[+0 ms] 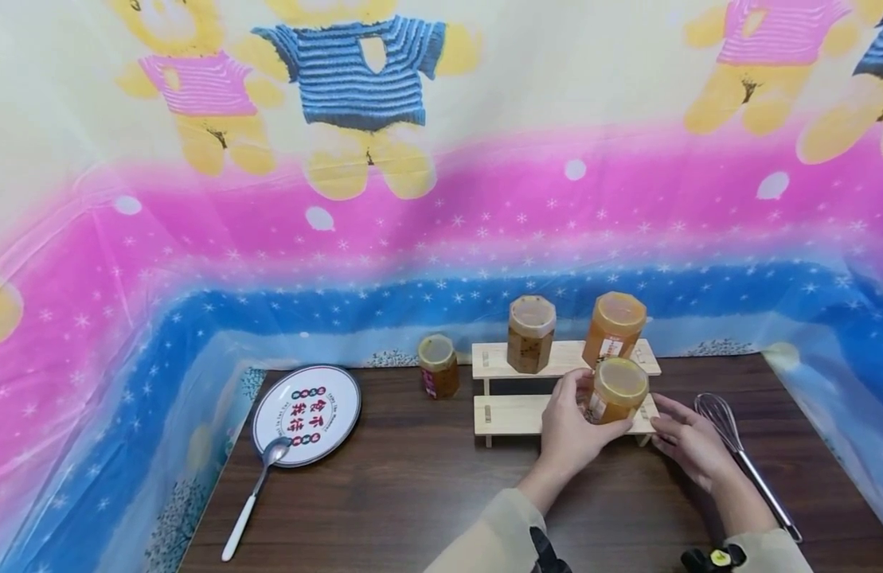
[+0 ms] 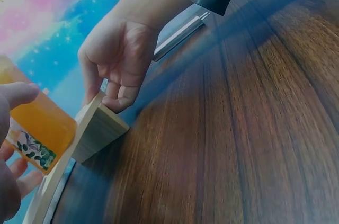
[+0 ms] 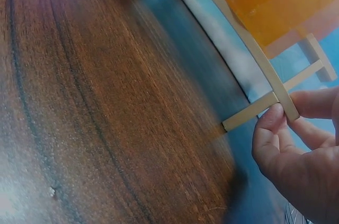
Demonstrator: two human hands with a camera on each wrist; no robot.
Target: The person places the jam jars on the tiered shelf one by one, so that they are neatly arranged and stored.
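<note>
My left hand (image 1: 568, 434) grips a honey jar (image 1: 620, 383) with a yellowish lid and amber contents, at the right part of the wooden two-tier rack's lower board (image 1: 513, 415). In the left wrist view the jar's base (image 2: 50, 134) meets the board, and a flowered label shows on its side. My right hand (image 1: 695, 446) is at the right end of that board. Seen from the right wrist, its thumb and fingers (image 3: 270, 121) pinch the board's end. On the upper tier stand a dark-brown jar (image 1: 531, 338) and an orange jar (image 1: 616, 322).
A smaller jar (image 1: 439, 368) stands left of the rack. Further left lies a white plate (image 1: 341, 406) with red lettering, a spoon (image 1: 258, 485) leaning on its rim. A whisk (image 1: 752, 469) lies right of my right hand. Patterned cloth (image 1: 412, 239) encloses the table's back and sides.
</note>
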